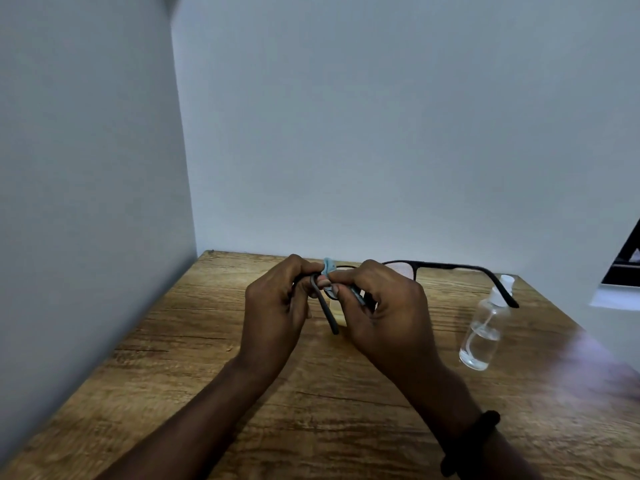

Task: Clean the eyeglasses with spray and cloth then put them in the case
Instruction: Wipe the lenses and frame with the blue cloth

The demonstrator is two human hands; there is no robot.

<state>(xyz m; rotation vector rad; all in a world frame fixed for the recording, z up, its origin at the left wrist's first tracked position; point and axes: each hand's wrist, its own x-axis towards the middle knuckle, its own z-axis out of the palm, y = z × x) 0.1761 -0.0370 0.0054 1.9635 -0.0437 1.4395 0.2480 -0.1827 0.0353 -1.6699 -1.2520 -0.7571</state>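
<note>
Black wristband [471, 441] nearest, on the right wrist. Left hand [273, 306] pinches the eyeglasses [433, 265] at one end; right hand [384, 306] beside it pinches a blue cloth [329, 266] onto the lens (mostly hidden). Spray bottle [483, 330] stands right of the right hand, on the wooden table [207, 358].

Surroundings: table, walls, frame, wristband

A wooden table [346, 427] with dark grain lines is set into a corner formed by a pale grey back wall [381, 133] and a side wall [86, 168] at the left. A dark frame [623, 268], cut off by the right edge, is seen above a white ledge [616, 299]. A black wristband [471, 441] is worn.
</note>
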